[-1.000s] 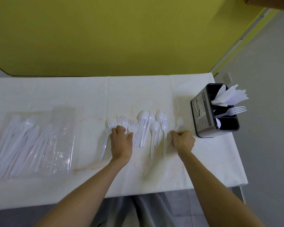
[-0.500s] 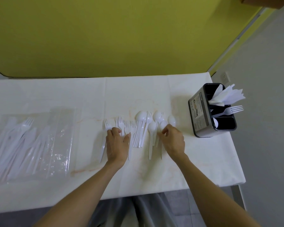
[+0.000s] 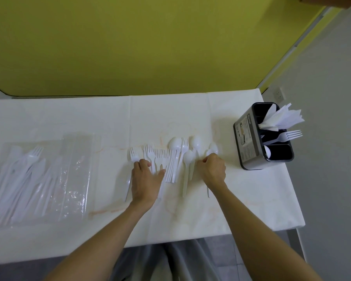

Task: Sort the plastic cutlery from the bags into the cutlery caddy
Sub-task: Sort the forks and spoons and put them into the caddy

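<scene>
Right-hand grip pinches a white plastic spoon, handle running toward the frame's bottom, with the black compartmented cutlery caddy just rightward; left hand lies flat on forks.

Bag lies left; loose cutlery mid-table; caddy right.

Counted: five loose spoons; about five loose forks at 9 o'clock of them; one caddy; two bags; two hands.
</scene>
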`<state>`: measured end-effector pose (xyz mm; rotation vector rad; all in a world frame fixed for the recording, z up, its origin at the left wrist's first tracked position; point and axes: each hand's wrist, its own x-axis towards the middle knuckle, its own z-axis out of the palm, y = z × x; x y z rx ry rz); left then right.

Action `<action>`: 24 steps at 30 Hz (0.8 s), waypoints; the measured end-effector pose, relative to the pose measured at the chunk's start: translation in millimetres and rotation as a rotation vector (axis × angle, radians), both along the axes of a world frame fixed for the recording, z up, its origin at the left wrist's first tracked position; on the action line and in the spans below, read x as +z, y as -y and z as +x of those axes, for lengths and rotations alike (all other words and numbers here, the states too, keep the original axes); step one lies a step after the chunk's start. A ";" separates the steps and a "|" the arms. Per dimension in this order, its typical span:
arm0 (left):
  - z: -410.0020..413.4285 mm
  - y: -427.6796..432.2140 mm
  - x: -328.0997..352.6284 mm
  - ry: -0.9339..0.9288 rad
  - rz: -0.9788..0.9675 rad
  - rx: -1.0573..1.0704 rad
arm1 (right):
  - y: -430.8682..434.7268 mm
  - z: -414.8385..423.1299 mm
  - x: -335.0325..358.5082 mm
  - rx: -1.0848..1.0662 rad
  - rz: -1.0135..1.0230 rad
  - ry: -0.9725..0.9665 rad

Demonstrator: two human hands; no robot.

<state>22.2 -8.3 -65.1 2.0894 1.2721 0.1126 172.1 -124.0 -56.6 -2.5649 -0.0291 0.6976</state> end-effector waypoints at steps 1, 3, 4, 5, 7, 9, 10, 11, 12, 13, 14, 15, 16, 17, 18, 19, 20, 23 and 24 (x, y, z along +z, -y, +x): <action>-0.5 -0.7 -0.5 -0.002 0.006 -0.008 | 0.0 2.0 0.0 -0.004 0.022 -0.003; -1.2 -1.4 -0.7 -0.001 0.015 -0.019 | -0.2 2.8 2.4 -0.003 0.070 0.007; -1.1 -1.3 -0.7 -0.002 0.018 -0.023 | -1.6 1.5 3.8 -0.012 0.102 0.007; -1.2 -0.9 -1.0 -0.002 0.019 -0.023 | -4.1 -1.1 5.1 -0.038 0.149 0.001; -1.9 0.5 -1.5 0.003 0.014 -0.015 | -12.3 -10.0 9.1 -0.121 0.251 -0.056; -4.0 2.0 -1.7 0.012 0.015 -0.016 | -21.7 -19.5 11.0 -0.149 0.296 -0.110; -6.0 2.0 -2.2 0.018 0.017 -0.020 | -25.9 -24.3 10.8 -0.136 0.299 -0.119; -7.6 1.8 -2.6 0.023 0.019 -0.022 | -29.2 -27.8 9.0 -0.115 0.295 -0.108; -8.9 1.1 -3.1 0.024 0.019 -0.021 | -31.7 -30.9 7.2 -0.088 0.281 -0.093; -10.1 0.1 -3.5 0.025 0.021 -0.022 | -33.4 -33.3 5.6 -0.055 0.263 -0.076; -10.7 -1.0 -4.0 0.028 0.021 -0.022 | -34.3 -35.1 4.5 -0.024 0.246 -0.067; -11.4 -2.3 -4.3 0.031 0.018 -0.020 | -34.5 -35.6 3.1 -0.002 0.233 -0.065; -12.0 -3.8 -4.4 0.032 0.012 -0.016 | -34.2 -35.2 3.2 0.007 0.223 -0.065; -13.1 -5.3 -4.7 0.034 0.005 -0.012 | -33.5 -33.7 3.0 0.008 0.209 -0.057; -14.2 -6.5 -4.6 0.039 -0.002 -0.008 | -32.4 -31.2 3.5 -0.001 0.191 -0.044; -15.4 -7.2 -4.7 0.045 -0.010 -0.003 | -30.5 -28.2 3.6 -0.010 0.173 -0.028; -16.3 -7.8 -4.4 0.051 -0.015 0.000 | -28.5 -25.5 3.5 -0.019 0.161 -0.013; -18.3 -8.2 -4.1 0.059 -0.010 -0.008 | -27.7 -23.7 5.4 0.007 0.176 0.016; -18.5 -7.9 -4.0 0.056 -0.011 -0.013 | -29.3 -25.2 5.1 0.029 0.180 0.013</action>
